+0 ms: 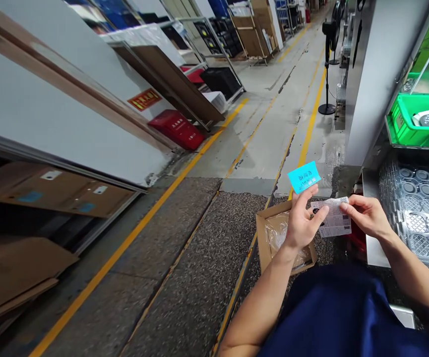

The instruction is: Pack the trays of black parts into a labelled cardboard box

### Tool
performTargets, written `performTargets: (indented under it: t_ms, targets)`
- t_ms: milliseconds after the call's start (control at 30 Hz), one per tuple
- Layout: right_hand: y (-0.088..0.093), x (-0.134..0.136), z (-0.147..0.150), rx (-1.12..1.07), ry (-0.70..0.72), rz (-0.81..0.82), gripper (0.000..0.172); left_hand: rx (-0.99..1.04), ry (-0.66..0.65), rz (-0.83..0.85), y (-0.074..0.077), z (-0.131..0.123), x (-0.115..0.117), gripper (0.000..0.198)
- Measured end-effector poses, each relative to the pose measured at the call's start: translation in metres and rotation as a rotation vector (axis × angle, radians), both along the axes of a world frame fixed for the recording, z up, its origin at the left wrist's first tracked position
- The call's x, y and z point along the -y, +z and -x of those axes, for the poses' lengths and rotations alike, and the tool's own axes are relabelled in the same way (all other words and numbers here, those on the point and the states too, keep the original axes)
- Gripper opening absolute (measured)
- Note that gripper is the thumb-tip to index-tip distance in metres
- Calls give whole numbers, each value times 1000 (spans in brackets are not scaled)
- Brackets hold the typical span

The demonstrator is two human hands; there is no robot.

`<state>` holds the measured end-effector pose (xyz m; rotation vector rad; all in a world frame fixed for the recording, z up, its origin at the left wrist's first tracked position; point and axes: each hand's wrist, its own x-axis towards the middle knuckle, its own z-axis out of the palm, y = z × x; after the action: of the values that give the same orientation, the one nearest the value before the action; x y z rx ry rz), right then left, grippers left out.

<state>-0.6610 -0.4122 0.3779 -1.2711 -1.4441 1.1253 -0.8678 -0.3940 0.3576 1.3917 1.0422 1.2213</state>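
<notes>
My left hand (301,220) has a bright blue card (304,176) with dark handwriting at its fingers. The thumb of that hand lies over the left side of a white printed label sheet (331,223). My right hand (368,215) pinches the same sheet by its upper right corner, thumb on top. Small print, a dark round mark and a square code show on the sheet; the text is too small to read. Under my left forearm, an open cardboard box (262,238) with clear plastic film inside is partly hidden.
At my right are stacked clear plastic trays (418,223) with round cups, below a green bin (415,134). A black standing fan (326,74) is further ahead. Left of the aisle stand a red bin (179,130), leaning brown boards (173,84) and cardboard boxes (46,191).
</notes>
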Motion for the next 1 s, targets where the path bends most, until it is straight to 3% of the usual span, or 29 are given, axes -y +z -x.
performTargets:
  t_ms: [200,333,433,600,800,1000]
  targets:
    - [3,9,-5,143,17,-113,47,-234,-173,-97,12,-1,-6,34]
    - [3,15,-9,177,31,-122,49,-286,-199,-116,16,-9,-4,16]
    - [0,21,-12,207,51,-164,53,-253,-234,-75,17,-13,-2,18]
    - [-4,30,-21,224,71,-215,49,-154,-407,79,17,-17,-5,26]
    - [-5,45,-37,262,56,-258,43,-217,-592,137,23,-31,-9,31]
    - [-5,64,-55,302,-10,-214,42,-187,-574,50,13,-58,-3,15]
